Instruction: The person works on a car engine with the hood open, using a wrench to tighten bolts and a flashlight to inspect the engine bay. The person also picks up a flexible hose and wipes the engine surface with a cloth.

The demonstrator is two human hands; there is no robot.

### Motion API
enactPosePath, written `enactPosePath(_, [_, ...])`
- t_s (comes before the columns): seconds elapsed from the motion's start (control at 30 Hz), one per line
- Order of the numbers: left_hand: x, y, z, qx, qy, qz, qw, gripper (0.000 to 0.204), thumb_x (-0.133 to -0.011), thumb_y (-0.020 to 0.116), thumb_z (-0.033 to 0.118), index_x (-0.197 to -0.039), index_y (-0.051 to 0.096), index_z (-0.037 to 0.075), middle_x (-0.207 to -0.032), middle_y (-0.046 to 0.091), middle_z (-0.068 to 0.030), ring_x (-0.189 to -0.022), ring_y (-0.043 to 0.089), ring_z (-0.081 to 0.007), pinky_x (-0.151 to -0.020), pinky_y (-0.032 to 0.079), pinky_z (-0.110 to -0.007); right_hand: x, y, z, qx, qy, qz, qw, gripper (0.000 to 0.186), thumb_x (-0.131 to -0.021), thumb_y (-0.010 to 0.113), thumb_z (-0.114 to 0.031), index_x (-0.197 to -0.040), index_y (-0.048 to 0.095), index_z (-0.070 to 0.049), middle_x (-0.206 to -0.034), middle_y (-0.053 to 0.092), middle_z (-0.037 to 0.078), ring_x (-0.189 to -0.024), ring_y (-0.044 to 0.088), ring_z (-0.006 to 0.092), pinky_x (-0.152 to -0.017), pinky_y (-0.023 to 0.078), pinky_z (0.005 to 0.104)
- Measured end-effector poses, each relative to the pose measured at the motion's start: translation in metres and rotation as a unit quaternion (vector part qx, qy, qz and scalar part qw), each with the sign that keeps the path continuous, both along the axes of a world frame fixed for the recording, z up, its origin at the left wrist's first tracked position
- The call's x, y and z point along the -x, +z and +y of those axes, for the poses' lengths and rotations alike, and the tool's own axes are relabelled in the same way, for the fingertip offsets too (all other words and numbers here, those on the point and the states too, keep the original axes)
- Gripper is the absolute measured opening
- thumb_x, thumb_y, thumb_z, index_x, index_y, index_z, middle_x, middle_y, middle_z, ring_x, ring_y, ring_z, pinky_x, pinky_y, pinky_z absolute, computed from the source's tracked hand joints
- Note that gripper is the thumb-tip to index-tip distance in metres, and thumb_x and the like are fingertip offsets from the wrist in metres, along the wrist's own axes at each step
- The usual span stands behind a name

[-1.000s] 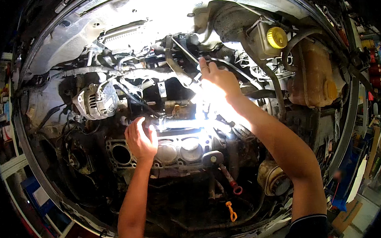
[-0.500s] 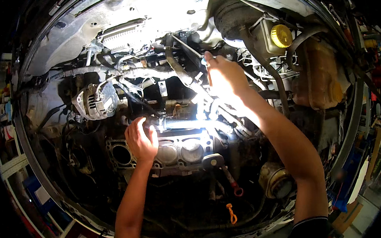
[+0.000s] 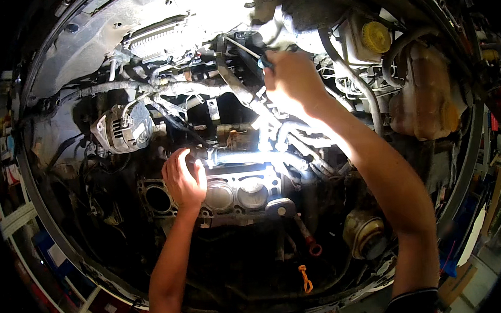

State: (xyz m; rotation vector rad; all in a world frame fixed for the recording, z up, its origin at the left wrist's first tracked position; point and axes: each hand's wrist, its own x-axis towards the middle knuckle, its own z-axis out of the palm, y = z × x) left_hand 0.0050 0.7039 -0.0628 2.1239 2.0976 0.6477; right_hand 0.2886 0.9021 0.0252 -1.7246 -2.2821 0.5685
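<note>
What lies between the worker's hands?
In the head view, mainly a bright pipe and a pale hose lie between the left hand and right hand.

Rod (image 3: 238, 44): pale silver; its handle (image 3: 264, 61): dark blue, only a small part visible. Pipe (image 3: 240, 157): silver, washed to white by glare. Engine block (image 3: 237, 213): grey, patterned with a row of circles, leftmost black, two others light grey. Alternator (image 3: 121, 130): silver-grey, dark slots in stripes. Finned box (image 3: 157, 41): whitish, lined with close pale ribs. Bottle (image 3: 354, 44): milky grey; bottle cap (image 3: 376, 37): yellow. Tank (image 3: 422, 97): brownish tan; tank cap (image 3: 450, 117): amber. Flat pad (image 3: 274, 211): grey, one pale round spot. Ring-ended bar (image 3: 309, 240): dull red. Looped pull (image 3: 306, 279): orange. Right sleeve (image 3: 413, 306): black, thin pale line at the edge.
</note>
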Motion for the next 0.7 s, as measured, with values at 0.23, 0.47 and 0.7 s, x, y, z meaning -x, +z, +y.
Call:
enactPosePath(0.23, [0.001,0.0,-0.005,0.01,0.007,-0.001,1.0,0.035,-0.095,0.063,0.022,-0.125,0.06,0.005,-0.124,0.065,-0.0171,-0.119,0.06,-0.0395,-0.108,0.041,-0.05,0.02,-0.004,0.008,-0.095,0.151,-0.189,0.966,0.019,-0.1,0.062,-0.01,-0.098,0.07,0.007,-0.071,0.065,0.011,-0.057,0.07,0.0194,-0.049,0.059,0.0309])
enactPosePath(0.47, [0.004,0.0,0.007,-0.01,-0.002,-0.012,1.0,0.041,-0.087,0.068,0.018,-0.124,0.059,0.004,-0.122,0.065,-0.0162,-0.116,0.06,-0.038,-0.107,0.041,-0.05,0.009,0.036,0.054,0.255,-0.172,0.181,0.934,0.021,-0.095,0.072,-0.019,-0.099,0.074,0.002,-0.089,0.076,0.016,-0.061,0.065,0.0156,-0.05,0.051,0.0285])
enactPosePath(0.7, [0.008,0.004,-0.004,0.006,0.011,-0.017,1.0,0.041,-0.087,0.067,0.018,-0.125,0.059,0.005,-0.122,0.065,-0.0157,-0.117,0.06,-0.0381,-0.107,0.042,-0.051,0.088,0.054,0.001,-0.081,0.197,-0.2,0.956,0.011,-0.086,0.071,-0.012,-0.081,0.08,-0.012,-0.087,0.077,0.012,-0.084,0.076,0.0289,-0.073,0.063,0.0444])
